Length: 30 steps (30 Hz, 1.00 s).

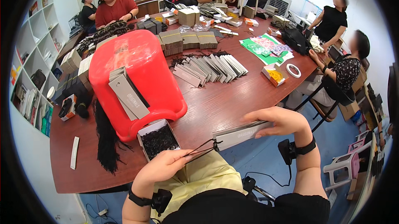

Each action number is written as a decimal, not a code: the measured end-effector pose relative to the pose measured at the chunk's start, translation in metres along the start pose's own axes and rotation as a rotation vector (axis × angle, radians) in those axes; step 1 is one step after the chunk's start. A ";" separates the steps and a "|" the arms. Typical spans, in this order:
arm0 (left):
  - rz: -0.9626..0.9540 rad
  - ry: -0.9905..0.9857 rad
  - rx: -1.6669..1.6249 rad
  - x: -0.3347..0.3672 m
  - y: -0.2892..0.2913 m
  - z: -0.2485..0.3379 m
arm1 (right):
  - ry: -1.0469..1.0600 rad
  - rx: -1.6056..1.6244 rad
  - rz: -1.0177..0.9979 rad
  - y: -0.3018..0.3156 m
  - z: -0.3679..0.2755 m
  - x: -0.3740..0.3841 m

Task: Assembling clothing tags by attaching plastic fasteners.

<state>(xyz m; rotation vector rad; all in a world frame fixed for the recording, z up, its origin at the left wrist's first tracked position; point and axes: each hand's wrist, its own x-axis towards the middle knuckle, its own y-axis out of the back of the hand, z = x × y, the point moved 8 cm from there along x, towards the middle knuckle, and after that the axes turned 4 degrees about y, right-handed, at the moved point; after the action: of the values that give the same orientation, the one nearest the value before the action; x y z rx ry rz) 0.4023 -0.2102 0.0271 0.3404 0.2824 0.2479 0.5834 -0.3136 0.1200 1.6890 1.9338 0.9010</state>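
Observation:
My right hand (286, 123) is closed around a thin stack of grey hang tags (236, 137), fingers along the upper edge and thumb on the face. From the near end of the tags a black cord (203, 146) runs to my left hand (168, 165), whose fingers are pinched together on it. The cord looks looped at the tag end and pulled fairly straight. Beside my left hand, a small white box (142, 146) holds a heap of small black pieces. More grey tags (128, 96) rest on the sloping side of a red plastic stool (137, 53).
A bundle of black cords (108, 145) hangs over the table (91, 178) near a single tag (75, 153). Fanned corded tags (212, 70) and banded tag stacks (171, 43) lie beyond. At right are a tape roll (293, 71), a box of yellow bands (275, 76) and seated people.

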 end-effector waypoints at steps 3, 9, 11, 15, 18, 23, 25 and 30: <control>0.112 -0.062 0.067 -0.008 0.005 0.002 | 0.083 -0.230 -0.074 0.004 0.004 0.000; 0.271 -0.095 0.057 -0.025 0.020 0.012 | -0.149 -0.041 0.609 0.087 0.055 -0.014; 0.283 -0.098 0.052 -0.027 0.019 0.016 | -0.249 0.147 0.786 0.109 0.095 -0.027; 0.257 -0.090 -0.001 -0.031 0.014 0.018 | -0.310 -0.130 0.978 0.113 0.207 -0.053; 0.241 -0.065 -0.009 -0.035 0.013 0.012 | -0.572 -0.210 1.006 0.065 0.261 -0.057; 0.235 -0.046 0.036 -0.038 0.016 0.011 | -0.652 -0.619 0.886 0.059 0.244 -0.048; 0.238 -0.071 0.047 -0.041 0.016 0.015 | -0.670 -0.691 0.864 0.059 0.234 -0.051; 0.312 -0.146 0.050 -0.066 0.016 0.015 | -0.672 -0.755 0.795 0.054 0.230 -0.035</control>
<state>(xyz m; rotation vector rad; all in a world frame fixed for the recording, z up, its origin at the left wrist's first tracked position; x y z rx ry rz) 0.3422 -0.2186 0.0619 0.4496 0.0899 0.5207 0.7853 -0.3000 -0.0076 1.8830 0.3704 0.9549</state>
